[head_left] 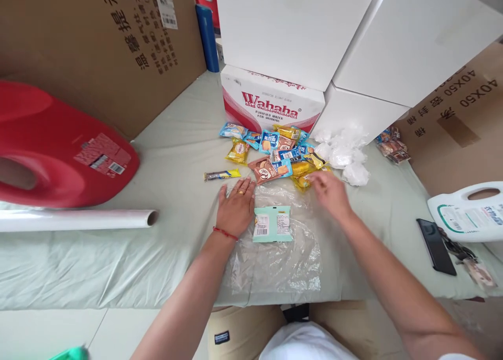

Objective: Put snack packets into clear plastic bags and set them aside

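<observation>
My left hand lies flat, fingers stretched, on the left edge of a clear plastic bag spread over the cloth. On that bag rests a mint-green snack packet, printed side up. My right hand is beside the pile's near right side, thumb and fingers pinched together. Its fingertips meet the edge of a yellow snack packet; what they hold, if anything, is hidden. Behind the bag are several wrapped snacks, among them a brown packet and a blue packet. A slim yellow-and-dark stick packet lies left of them.
Crumpled clear bags sit right of the snacks. A Wahaha carton and white boxes stand behind. At left are a red jug and a white roll; at right, a phone and a white bottle.
</observation>
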A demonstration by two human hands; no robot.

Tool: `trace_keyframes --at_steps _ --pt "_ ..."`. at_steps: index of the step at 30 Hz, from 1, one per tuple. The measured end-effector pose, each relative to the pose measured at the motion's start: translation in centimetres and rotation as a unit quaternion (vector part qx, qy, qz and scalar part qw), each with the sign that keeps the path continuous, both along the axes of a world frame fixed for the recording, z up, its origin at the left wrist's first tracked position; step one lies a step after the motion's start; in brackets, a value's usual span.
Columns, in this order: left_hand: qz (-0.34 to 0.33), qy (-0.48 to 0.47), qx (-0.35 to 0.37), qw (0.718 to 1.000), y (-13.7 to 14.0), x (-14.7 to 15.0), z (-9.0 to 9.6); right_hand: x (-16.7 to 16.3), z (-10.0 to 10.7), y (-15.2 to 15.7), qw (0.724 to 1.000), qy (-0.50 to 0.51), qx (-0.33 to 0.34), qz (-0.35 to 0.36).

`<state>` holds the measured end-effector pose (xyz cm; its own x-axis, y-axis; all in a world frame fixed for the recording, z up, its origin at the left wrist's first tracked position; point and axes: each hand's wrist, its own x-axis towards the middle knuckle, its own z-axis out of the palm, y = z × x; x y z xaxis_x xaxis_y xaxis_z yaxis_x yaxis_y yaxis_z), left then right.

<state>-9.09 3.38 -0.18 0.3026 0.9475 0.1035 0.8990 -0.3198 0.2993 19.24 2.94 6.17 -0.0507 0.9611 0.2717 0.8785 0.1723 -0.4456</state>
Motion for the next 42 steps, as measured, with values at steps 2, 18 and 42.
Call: trace_keyframes --at_steps 2,18,42 --pt "0.001 -0.004 0.002 1.000 0.0 0.0 -0.1 3.0 0.9 4.3 0.987 -0.086 -0.043 -0.126" --pt "0.005 -0.025 -0.022 0.999 0.1 -0.4 0.0 4.4 2.4 10.6 0.940 -0.237 -0.159 -0.190" --pt "0.042 -0.117 0.002 0.992 0.2 -0.3 0.0 -5.2 -0.4 -4.2 0.977 0.063 -0.123 0.163"
